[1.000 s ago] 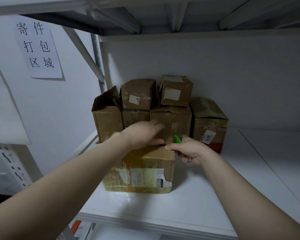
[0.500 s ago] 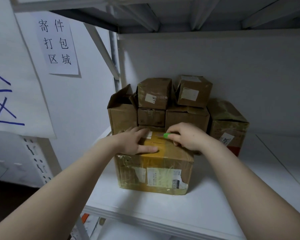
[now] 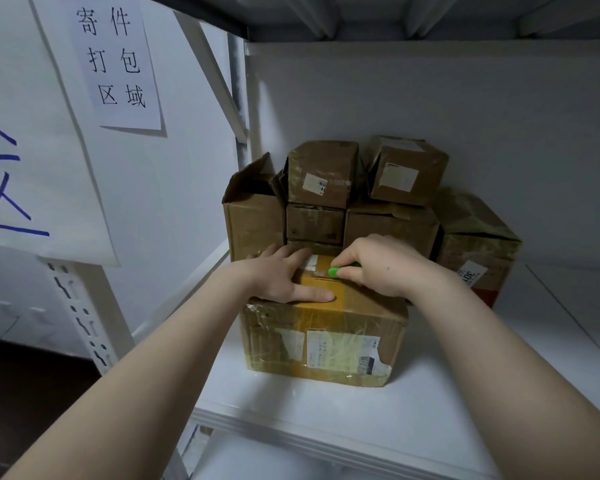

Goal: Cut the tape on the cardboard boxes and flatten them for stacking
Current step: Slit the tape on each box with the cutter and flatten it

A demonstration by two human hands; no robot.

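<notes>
Up front, sealed box [image 3: 390,323] — left hand [image 3: 280,276] flat on top, right hand [image 3: 383,265] around green cutter [image 3: 334,271].

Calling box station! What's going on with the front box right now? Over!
Left grip flat, pressing front box top. Right grip holds green cutter, tip at the yellow tape. Nothing blocking; other boxes stacked behind.

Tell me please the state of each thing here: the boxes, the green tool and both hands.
front box: closed, taped, upright on the shelf.
green cutter: gripped, its end over the front box's taped top.
left hand: flat, fingers straight, pressing the front box's top.
right hand: curled round the green cutter.
back-left box: open, flaps up.
other back boxes: closed, stacked.
</notes>
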